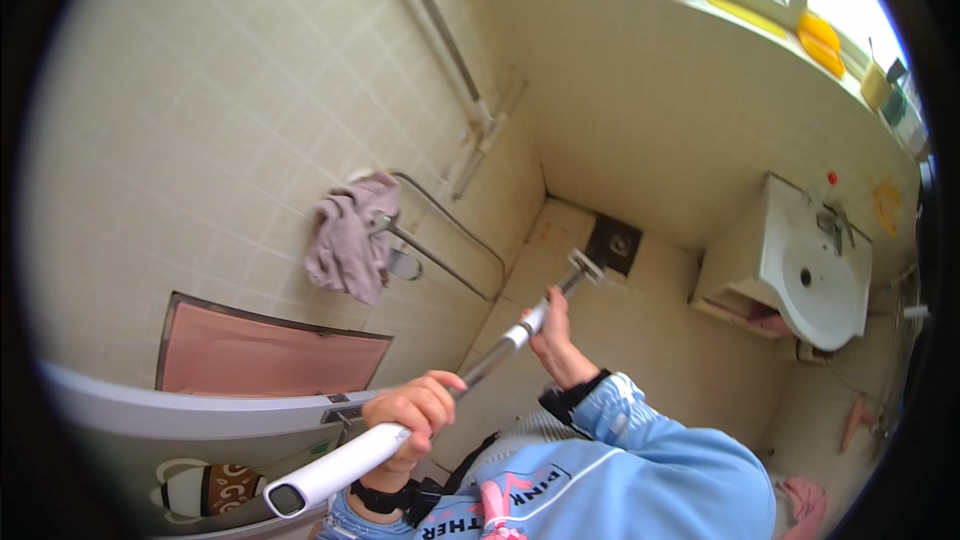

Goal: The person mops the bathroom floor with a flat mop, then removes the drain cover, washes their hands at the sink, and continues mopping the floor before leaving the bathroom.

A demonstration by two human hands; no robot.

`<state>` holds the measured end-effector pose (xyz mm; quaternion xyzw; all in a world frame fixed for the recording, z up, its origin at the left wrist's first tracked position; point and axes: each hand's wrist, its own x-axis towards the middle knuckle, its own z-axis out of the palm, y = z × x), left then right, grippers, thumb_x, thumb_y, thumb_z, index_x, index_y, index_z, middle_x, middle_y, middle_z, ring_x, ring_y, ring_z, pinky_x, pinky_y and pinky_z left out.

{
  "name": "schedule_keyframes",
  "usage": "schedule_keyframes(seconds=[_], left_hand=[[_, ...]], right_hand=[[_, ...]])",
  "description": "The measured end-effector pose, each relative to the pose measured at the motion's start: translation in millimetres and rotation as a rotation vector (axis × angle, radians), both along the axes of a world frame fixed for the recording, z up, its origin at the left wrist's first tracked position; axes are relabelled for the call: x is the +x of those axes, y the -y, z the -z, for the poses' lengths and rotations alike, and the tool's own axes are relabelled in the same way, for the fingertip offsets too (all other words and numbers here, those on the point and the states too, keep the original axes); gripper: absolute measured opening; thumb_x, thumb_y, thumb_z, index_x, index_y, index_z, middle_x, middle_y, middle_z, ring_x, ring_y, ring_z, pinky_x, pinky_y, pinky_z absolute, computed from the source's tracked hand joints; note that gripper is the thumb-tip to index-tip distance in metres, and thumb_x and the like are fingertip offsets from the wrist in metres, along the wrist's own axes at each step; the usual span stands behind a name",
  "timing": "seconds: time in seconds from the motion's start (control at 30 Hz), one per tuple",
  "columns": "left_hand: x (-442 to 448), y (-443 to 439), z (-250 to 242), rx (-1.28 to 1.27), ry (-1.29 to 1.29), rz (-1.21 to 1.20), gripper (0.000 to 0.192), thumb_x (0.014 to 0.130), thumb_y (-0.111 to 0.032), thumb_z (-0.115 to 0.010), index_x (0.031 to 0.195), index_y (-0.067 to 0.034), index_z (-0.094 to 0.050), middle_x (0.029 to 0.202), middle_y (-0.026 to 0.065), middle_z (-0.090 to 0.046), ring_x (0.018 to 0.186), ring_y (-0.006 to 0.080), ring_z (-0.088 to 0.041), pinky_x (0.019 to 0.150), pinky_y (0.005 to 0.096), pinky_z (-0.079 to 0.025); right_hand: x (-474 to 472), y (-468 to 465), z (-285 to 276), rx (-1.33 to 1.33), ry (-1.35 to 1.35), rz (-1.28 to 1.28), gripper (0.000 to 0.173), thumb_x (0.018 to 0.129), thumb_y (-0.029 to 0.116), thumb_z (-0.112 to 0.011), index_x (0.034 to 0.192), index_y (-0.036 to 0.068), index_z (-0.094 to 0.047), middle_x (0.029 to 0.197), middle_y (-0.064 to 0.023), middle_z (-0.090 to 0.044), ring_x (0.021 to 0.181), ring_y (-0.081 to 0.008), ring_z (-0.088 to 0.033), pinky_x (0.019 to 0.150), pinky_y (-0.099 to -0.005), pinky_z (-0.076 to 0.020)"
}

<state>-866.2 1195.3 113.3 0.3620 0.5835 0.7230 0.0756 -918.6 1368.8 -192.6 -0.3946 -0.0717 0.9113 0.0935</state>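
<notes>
A long-handled floor brush or scraper slants from the lower left toward the far floor; its white handle grip [337, 469] points back toward me. My left hand [412, 416] grips the pole just past that grip. Farther along, my right hand [551, 330] is wrapped around the white joint of the metal pole [487, 361]. The tool's small white head [586, 265] is at floor level, beside a dark square floor drain [613, 244]. Whether the head touches the drain's edge is hard to tell, and its underside is hidden.
A white washbasin [814, 285] on a cabinet stands at the right. Mauve cloth [356, 236] hangs on the tiled left wall by a metal hose [480, 240]. A door [217, 416] lies close on my left. Bottles and cups line the windowsill [739, 15].
</notes>
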Motion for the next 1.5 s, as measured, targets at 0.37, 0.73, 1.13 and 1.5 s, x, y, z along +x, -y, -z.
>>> schedule_keyframes(seconds=[0.37, 0.73, 1.13, 1.5], left_hand=[[-84, -49, -45, 0.22, 0.105, 0.067, 0.078, 0.083, -0.026, -0.074, 0.141, -0.011, -0.024, 0.139, 0.0148, -0.038, 0.13, 0.024, -0.036, 0.108, 0.0468, -0.026], [-137, -51, -39, -0.185, -0.064, 0.095, 0.084, 0.082, -0.016, -0.074, 0.146, -0.011, -0.02, 0.151, 0.0084, -0.02, 0.142, 0.0277, -0.018, 0.112, 0.0487, -0.021], [-151, 79, -66, -0.02, -0.109, -0.11, 0.07, 0.079, -0.006, -0.074, 0.138, -0.005, -0.036, 0.146, 0.0106, -0.031, 0.134, 0.0201, -0.032, 0.105, 0.038, -0.032], [-155, 112, -77, 0.105, -0.064, -0.255, 0.073, 0.073, -0.012, -0.079, 0.135, -0.007, -0.039, 0.144, 0.0139, -0.035, 0.132, 0.024, -0.036, 0.103, 0.041, -0.036]], right_hand=[[-21, -44, -51, -0.184, -0.273, 0.091, 0.025, 0.1, 0.019, -0.041, 0.124, 0.019, -0.05, 0.122, -0.0201, -0.048, 0.109, -0.0421, -0.053, 0.092, -0.0583, -0.0468], [-199, -28, -257, -0.126, -0.613, 0.142, 0.025, 0.102, 0.024, -0.039, 0.124, 0.014, -0.046, 0.124, -0.0276, -0.048, 0.109, -0.0461, -0.053, 0.097, -0.0557, -0.0459], [-284, 25, -342, -0.144, -0.705, 0.126, 0.031, 0.103, 0.024, -0.033, 0.13, 0.014, -0.042, 0.131, -0.0282, -0.043, 0.113, -0.0473, -0.051, 0.097, -0.057, -0.0462], [-336, 31, -339, -0.101, -0.677, 0.155, 0.028, 0.102, 0.023, -0.038, 0.128, 0.013, -0.042, 0.127, -0.0255, -0.047, 0.109, -0.0483, -0.054, 0.093, -0.0557, -0.0501]])
